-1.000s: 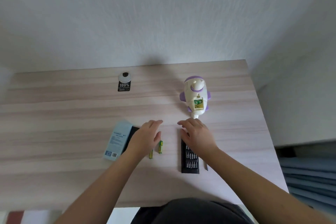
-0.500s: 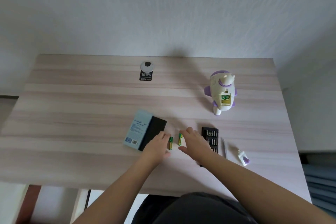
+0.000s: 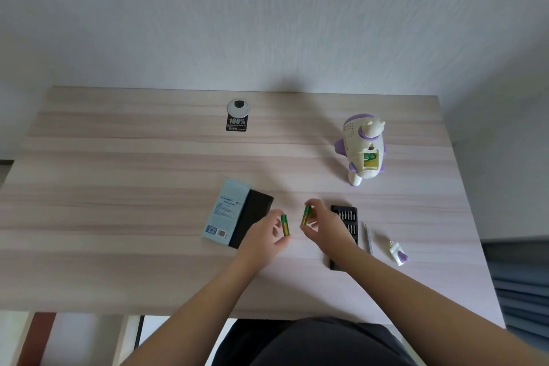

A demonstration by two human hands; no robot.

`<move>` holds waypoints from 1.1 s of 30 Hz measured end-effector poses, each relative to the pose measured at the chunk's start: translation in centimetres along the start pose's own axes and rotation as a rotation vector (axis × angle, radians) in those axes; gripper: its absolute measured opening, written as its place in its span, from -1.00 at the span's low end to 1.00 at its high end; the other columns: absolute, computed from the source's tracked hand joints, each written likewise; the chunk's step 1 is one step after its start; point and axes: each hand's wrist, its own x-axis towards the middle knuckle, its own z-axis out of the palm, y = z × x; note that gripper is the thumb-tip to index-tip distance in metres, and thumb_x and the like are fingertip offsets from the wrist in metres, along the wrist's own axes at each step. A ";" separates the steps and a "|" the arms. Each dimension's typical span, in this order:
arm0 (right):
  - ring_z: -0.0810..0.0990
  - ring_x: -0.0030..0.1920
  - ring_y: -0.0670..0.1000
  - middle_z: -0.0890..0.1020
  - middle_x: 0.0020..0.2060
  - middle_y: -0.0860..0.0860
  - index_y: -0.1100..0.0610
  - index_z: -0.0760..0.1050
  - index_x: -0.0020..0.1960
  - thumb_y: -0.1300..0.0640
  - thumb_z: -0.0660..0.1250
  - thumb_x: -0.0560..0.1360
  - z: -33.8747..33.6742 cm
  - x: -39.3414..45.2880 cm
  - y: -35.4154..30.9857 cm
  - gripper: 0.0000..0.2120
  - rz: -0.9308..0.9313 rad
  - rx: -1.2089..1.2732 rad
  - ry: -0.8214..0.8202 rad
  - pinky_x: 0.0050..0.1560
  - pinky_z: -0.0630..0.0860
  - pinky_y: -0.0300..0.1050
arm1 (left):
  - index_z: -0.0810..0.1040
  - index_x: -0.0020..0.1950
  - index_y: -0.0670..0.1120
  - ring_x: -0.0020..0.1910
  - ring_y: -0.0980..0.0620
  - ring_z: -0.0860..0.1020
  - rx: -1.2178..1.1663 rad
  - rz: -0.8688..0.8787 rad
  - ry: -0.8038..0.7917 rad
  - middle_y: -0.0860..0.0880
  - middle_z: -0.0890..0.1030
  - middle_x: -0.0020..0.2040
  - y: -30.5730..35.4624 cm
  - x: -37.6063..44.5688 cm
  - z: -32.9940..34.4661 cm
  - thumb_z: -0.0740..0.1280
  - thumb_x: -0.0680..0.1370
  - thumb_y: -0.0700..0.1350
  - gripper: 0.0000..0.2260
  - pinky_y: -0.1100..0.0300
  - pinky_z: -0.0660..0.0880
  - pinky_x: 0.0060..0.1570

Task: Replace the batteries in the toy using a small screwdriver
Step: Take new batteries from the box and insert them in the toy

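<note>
Now lifting one green-gold battery (image 3: 285,224) in left hand (image 3: 261,236), another battery (image 3: 306,215) in right hand (image 3: 325,229), each pinched, previously on table (image 3: 118,187); right hand covering part of bit case (image 3: 346,217).

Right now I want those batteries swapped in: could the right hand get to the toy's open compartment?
Probably yes: bare table lies between the right hand and the toy, though its fingers pinch a battery.

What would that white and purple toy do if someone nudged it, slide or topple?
The toy looks apt to tip rather than slide: it stands tall on a narrow base, wider above than at its feet. It seems hard plastic, so probably stiff and fairly light. Its open battery compartment still shows batteries, which could shake loose if it falls.
</note>
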 end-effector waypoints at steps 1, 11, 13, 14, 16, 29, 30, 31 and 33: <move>0.62 -0.08 -0.07 0.61 -0.03 -0.03 -0.07 0.33 0.25 0.14 0.40 0.48 -0.5 -0.3 0.1 -0.58 0.008 0.098 0.035 0.00 0.58 -0.12 | 0.40 0.27 0.03 -0.13 0.19 0.58 -0.126 -0.011 0.026 0.06 0.58 -0.01 0.3 -0.1 -0.4 0.45 0.48 -0.05 -0.59 0.39 0.50 -0.12; 0.63 0.01 -0.06 0.66 -0.02 -0.04 -0.16 0.45 0.08 0.30 0.37 0.49 -5.7 -3.3 -0.7 -0.62 -0.060 0.651 0.283 0.07 0.53 -0.19 | 0.46 0.19 0.00 -0.02 0.07 0.66 -0.548 0.176 0.009 -0.02 0.69 -0.01 6.8 0.7 -3.0 0.40 0.51 -0.29 -0.67 0.26 0.54 0.09; 0.64 0.01 -0.05 0.67 -0.01 -0.02 -0.22 0.40 0.14 0.26 0.39 0.49 -6.6 -3.9 -0.6 -0.57 -0.070 0.683 0.323 0.08 0.54 -0.16 | 0.46 0.15 0.04 -0.03 0.05 0.67 -0.518 0.239 0.018 -0.02 0.69 -0.01 8.1 1.0 -2.7 0.40 0.52 -0.25 -0.70 0.21 0.54 0.10; 0.65 0.01 -0.04 0.67 -0.01 0.00 -0.21 0.38 0.17 0.27 0.40 0.49 -7.0 -4.1 -0.4 -0.54 -0.074 0.701 0.342 0.08 0.55 -0.14 | 0.46 0.14 0.07 -0.02 0.06 0.67 -0.492 0.268 0.027 -0.01 0.69 -0.02 8.7 1.1 -2.5 0.41 0.51 -0.23 -0.70 0.21 0.54 0.10; 0.65 -0.01 -0.03 0.67 -0.03 0.02 -0.19 0.37 0.18 0.29 0.40 0.48 -7.8 -4.6 0.0 -0.53 -0.070 0.734 0.365 0.07 0.56 -0.11 | 0.45 0.15 0.10 -0.01 0.10 0.65 -0.442 0.315 0.041 0.02 0.70 -0.03 9.9 1.4 -1.9 0.42 0.51 -0.21 -0.69 0.26 0.52 0.11; 0.65 -0.03 -0.04 0.69 -0.10 -0.02 -0.04 0.42 0.12 0.36 0.38 0.48 -12.3 -6.4 3.4 -0.62 -0.087 0.819 0.385 0.04 0.52 -0.25 | 0.42 0.22 0.10 -0.08 0.14 0.65 -0.417 0.335 0.049 0.10 0.69 -0.10 15.9 2.4 1.6 0.43 0.50 -0.14 -0.64 0.33 0.51 0.01; 0.65 -0.03 -0.03 0.69 -0.10 0.00 -0.04 0.42 0.12 0.35 0.39 0.47 -12.5 -6.3 3.6 -0.62 -0.083 0.829 0.380 0.05 0.52 -0.26 | 0.41 0.27 0.08 -0.10 0.12 0.66 -0.440 0.326 0.030 0.07 0.69 -0.11 16.2 2.4 1.7 0.41 0.52 -0.15 -0.63 0.33 0.51 0.00; 0.65 -0.03 -0.02 0.69 -0.08 0.02 -0.04 0.41 0.13 0.34 0.40 0.47 -12.8 -6.3 3.9 -0.62 -0.081 0.838 0.374 0.05 0.52 -0.25 | 0.41 0.29 0.07 -0.11 0.11 0.66 -0.449 0.316 0.011 0.05 0.69 -0.13 16.5 2.5 1.8 0.39 0.54 -0.16 -0.64 0.34 0.50 -0.01; 0.65 -0.03 0.01 0.69 -0.06 0.05 -0.03 0.41 0.14 0.33 0.40 0.47 -13.1 -6.2 4.3 -0.62 -0.075 0.856 0.358 0.07 0.52 -0.22 | 0.49 0.24 0.03 -0.17 0.09 0.65 -0.462 0.290 -0.005 0.02 0.67 -0.18 17.0 2.9 2.0 0.33 0.58 -0.17 -0.74 0.28 0.50 -0.04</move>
